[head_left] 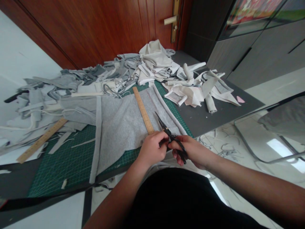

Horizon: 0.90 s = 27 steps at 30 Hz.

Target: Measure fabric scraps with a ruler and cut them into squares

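Note:
A piece of grey fabric [119, 121] lies over the green cutting mat [59, 168], with its left and right edges curled into rolls. On it rests a wooden ruler [143, 109], pointing away from me. My left hand [153, 148] is closed at the fabric's front edge, by the ruler's near end; its fingertips are partly hidden. In my right hand [188, 149] is a pair of black scissors [169, 133], gripped by the handles. The blades look nearly closed and point away to the left, above the fabric. Both hands are close together.
Grey fabric scraps [78, 79] heap along the back and left. Cream scraps [154, 60] pile up behind, others [190, 92] at the right. A second wooden ruler [43, 140] lies left. A wooden door [107, 28] stands behind; a metal-framed chair [274, 127] stands right.

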Motion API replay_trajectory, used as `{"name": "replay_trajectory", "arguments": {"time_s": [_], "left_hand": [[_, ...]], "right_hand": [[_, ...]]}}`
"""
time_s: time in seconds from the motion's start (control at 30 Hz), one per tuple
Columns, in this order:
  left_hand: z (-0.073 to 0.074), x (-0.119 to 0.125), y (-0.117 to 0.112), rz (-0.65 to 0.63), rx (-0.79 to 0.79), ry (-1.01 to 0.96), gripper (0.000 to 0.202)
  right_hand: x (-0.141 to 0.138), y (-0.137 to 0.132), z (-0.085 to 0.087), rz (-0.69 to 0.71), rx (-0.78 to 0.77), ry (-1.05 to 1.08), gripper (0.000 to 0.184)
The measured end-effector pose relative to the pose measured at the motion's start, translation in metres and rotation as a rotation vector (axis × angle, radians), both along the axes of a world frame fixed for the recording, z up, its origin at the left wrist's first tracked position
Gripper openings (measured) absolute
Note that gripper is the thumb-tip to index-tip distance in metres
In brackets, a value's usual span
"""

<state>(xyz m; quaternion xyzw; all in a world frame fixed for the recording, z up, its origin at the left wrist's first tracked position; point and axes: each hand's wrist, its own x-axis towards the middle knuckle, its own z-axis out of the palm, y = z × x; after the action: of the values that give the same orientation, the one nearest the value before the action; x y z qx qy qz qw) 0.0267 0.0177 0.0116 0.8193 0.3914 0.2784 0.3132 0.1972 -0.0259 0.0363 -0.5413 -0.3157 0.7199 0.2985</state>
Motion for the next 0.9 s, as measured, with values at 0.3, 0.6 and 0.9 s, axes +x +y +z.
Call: {"name": "replay_trajectory", "arguments": {"time_s": [0.3, 0.6, 0.9], "left_hand": [[0.002, 0.0, 0.0, -0.001, -0.022, 0.012, 0.016], [0.0, 0.0, 0.0, 0.001, -0.009, -0.001, 0.016], [0.0, -0.001, 0.0, 0.014, -0.028, 0.03, 0.017]], "right_hand": [[-0.004, 0.009, 0.002, -0.007, 0.049, 0.011, 0.042], [-0.002, 0.018, 0.003, 0.025, 0.046, -0.002, 0.034], [-0.004, 0.027, 0.002, 0.044, 0.101, -0.024, 0.027]]}}
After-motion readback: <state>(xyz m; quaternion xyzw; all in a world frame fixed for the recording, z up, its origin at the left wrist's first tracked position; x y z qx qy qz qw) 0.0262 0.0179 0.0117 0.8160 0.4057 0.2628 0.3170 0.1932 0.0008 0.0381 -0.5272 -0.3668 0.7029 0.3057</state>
